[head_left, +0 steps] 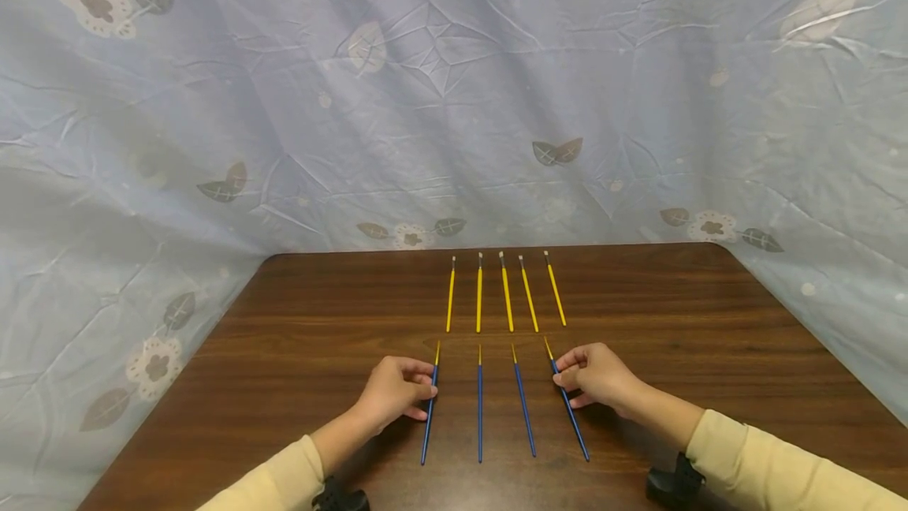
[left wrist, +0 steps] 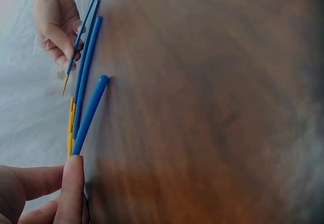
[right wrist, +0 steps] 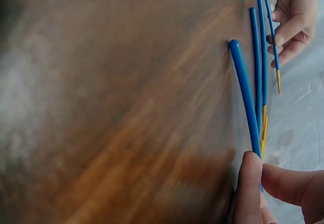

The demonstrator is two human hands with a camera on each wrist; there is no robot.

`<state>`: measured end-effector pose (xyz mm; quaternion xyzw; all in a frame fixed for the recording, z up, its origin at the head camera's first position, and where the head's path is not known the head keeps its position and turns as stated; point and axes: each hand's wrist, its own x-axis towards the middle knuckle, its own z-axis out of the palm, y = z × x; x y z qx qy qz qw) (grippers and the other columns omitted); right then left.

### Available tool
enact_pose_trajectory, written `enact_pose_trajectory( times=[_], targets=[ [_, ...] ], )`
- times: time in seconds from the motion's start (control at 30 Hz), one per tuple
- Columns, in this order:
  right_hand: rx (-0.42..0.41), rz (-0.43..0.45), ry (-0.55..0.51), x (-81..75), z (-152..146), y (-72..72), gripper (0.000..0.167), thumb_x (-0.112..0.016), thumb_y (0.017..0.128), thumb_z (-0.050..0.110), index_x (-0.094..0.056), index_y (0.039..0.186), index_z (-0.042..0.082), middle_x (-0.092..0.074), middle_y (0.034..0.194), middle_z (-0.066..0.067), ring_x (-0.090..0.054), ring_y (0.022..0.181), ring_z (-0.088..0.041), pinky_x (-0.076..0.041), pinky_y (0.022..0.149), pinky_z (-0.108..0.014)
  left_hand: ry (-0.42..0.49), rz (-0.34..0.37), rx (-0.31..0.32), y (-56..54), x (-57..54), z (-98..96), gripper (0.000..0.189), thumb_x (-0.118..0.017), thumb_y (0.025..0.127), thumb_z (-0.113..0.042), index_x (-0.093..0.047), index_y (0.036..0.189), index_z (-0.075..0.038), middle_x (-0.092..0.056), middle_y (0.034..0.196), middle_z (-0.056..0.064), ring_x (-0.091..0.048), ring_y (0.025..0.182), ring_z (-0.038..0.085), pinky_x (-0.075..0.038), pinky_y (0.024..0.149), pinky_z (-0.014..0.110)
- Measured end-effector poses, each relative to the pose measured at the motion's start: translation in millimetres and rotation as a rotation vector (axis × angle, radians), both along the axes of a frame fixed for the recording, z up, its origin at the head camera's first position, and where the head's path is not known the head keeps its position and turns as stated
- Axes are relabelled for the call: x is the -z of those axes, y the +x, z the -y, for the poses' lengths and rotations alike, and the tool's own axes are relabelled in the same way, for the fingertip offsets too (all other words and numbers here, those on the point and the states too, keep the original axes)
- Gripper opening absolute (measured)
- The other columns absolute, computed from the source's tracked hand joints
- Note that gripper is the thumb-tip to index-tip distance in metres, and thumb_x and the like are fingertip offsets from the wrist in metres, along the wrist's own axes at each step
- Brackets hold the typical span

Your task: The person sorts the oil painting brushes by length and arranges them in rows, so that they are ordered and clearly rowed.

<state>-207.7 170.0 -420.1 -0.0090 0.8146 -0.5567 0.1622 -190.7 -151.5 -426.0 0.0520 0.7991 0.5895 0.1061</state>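
Observation:
Several thin blue paintbrushes with gold-coloured tips lie side by side on the near part of the table. My left hand (head_left: 397, 391) pinches the leftmost blue paintbrush (head_left: 429, 420) between thumb and fingers. At the other end of the row, my right hand (head_left: 594, 375) pinches the rightmost blue paintbrush (head_left: 573, 420) the same way. Between the hands lie two more, a straight blue paintbrush (head_left: 480, 412) and a slightly slanted blue paintbrush (head_left: 525, 408). The left wrist view shows the held handle (left wrist: 91, 115) angling out past my fingertips; the right wrist view shows the other handle (right wrist: 244, 95).
Behind the blue row lie several yellow paintbrushes with pale bristles, among them a middle yellow brush (head_left: 507, 298) and a right-hand one (head_left: 556, 294). They sit on a dark brown wooden table (head_left: 319, 298). A pale floral cloth (head_left: 454, 101) hangs behind and at the sides.

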Motion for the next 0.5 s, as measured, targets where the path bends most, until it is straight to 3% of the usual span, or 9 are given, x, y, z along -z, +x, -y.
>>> enact_pose_trajectory(
  times=[0.5],
  targets=[
    [0.011,-0.1,0.109,2.1,6.9,3.3,0.018,-0.071,0.083,-0.003,-0.061,0.097,-0.009,-0.062,0.082,-0.011,-0.064,0.071,-0.02,-0.059,0.058,-0.034,-0.047,-0.053,-0.012,1.0,4.3,-6.4,0.031,-0.071,0.08,0.01,-0.063,0.11,0.015,-0.064,0.084,0.011,-0.065,0.066,0.017,-0.059,0.053,0.035]
  ],
)
